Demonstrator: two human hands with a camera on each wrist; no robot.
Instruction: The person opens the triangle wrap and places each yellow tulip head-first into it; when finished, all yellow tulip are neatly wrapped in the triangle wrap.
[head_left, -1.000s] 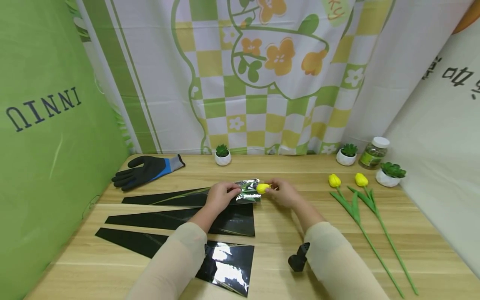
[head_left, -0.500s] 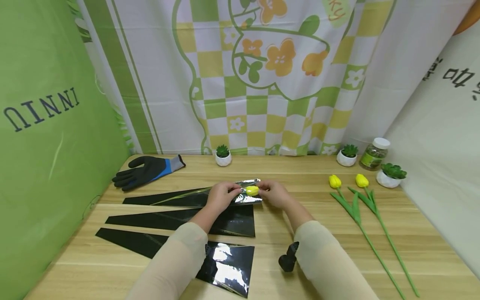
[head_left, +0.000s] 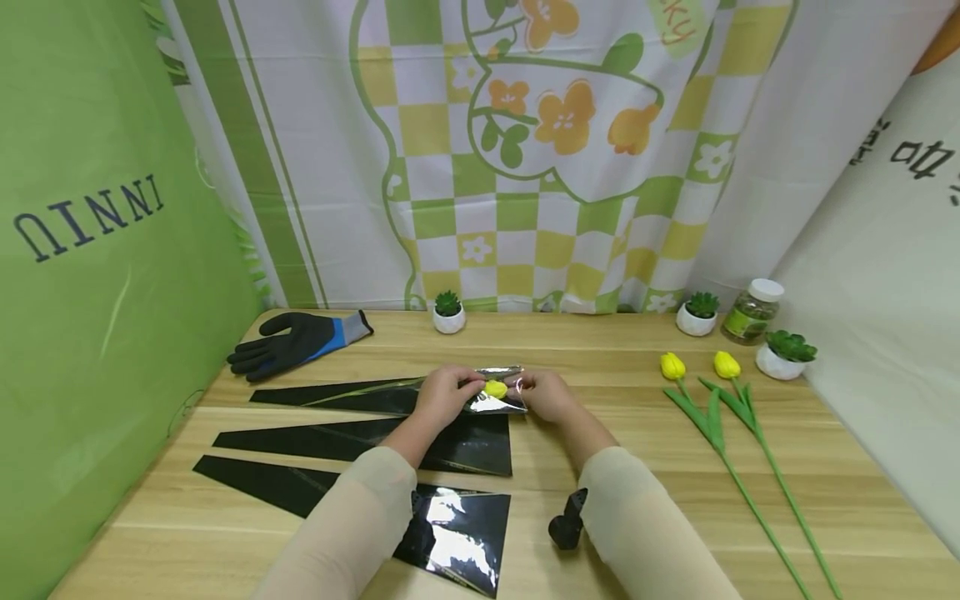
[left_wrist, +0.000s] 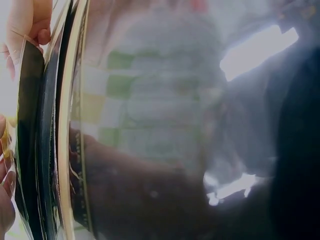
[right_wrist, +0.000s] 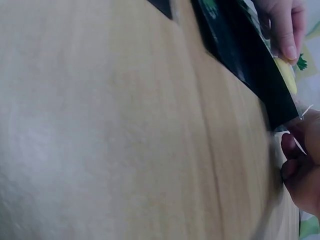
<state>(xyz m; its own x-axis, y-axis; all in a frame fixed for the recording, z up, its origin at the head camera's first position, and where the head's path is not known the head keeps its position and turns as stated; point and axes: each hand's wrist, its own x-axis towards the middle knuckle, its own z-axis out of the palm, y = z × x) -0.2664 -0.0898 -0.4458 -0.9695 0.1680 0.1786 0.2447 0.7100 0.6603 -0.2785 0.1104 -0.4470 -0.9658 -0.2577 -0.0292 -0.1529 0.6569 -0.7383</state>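
A yellow artificial tulip point(head_left: 495, 389) lies in the black-and-clear flower sleeve point(head_left: 330, 395) at the back, its head just inside the wide end. My left hand point(head_left: 444, 398) pinches it at the base of the bloom; whether film lies between is unclear. At the sleeve's mouth, the right hand point(head_left: 551, 396) holds the clear edge between thumb and fingers. The right wrist view has the bloom point(right_wrist: 286, 75) beneath the left fingertips and the right hand point(right_wrist: 305, 170) by the sleeve's end. Glossy black film point(left_wrist: 150, 185) fills most of the left wrist view.
Two more black sleeves, a middle one point(head_left: 292, 437) and a front one point(head_left: 480, 533), lie nearer me. Two yellow tulips, one on the left point(head_left: 672, 367) and one on the right point(head_left: 727, 365), lie to the right. A work glove point(head_left: 292, 343), small potted plants point(head_left: 448, 313) and a lidded jar point(head_left: 752, 312) stand behind.
The tulip's head has slid left into the sleeve, toward my left hand. My right hand has followed it left, from the bloom to the sleeve's edge. The left hand has hardly moved.
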